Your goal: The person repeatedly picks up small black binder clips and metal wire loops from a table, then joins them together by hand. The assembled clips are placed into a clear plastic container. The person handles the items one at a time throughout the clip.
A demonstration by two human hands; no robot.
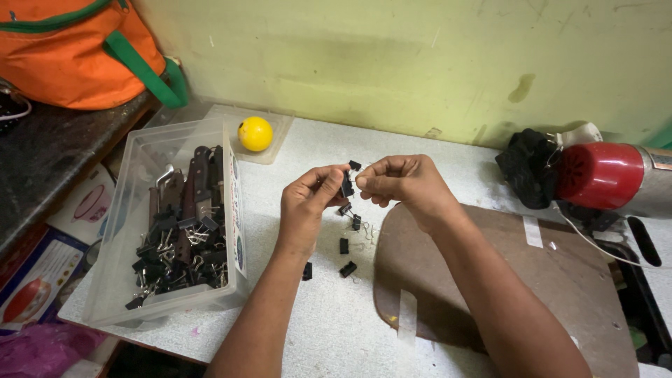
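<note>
Landmark: the clear plastic box (pixel 126 210), standing at the table's left edge.
Your left hand (pixel 308 203): just right of the box, raised over the white table (pixel 315 322); thumb and forefinger are pinched narrow on a small black binder clip (pixel 347 186).
Your right hand (pixel 402 183): further right of the box, meeting your left hand; fingertips are pressed together on what looks like the clip's thin wire handle, though it is too small to be sure.
Held clip: between both hands, above the table, well right of the box.
Loose clips (pixel 346 246): a few black ones lie on the table right of the box, under your hands, with bits of wire among them.
Box contents: a heap of black clips and some dark-handled tools.
Yellow ball (pixel 255 133): just behind the box's far right corner, on a clear lid.
Brown board (pixel 504 280): well right of the box, under your right forearm.
Red motor (pixel 602 175): far right of the box, by the wall.
Orange bag (pixel 77 49): behind the box, on the dark counter.
</note>
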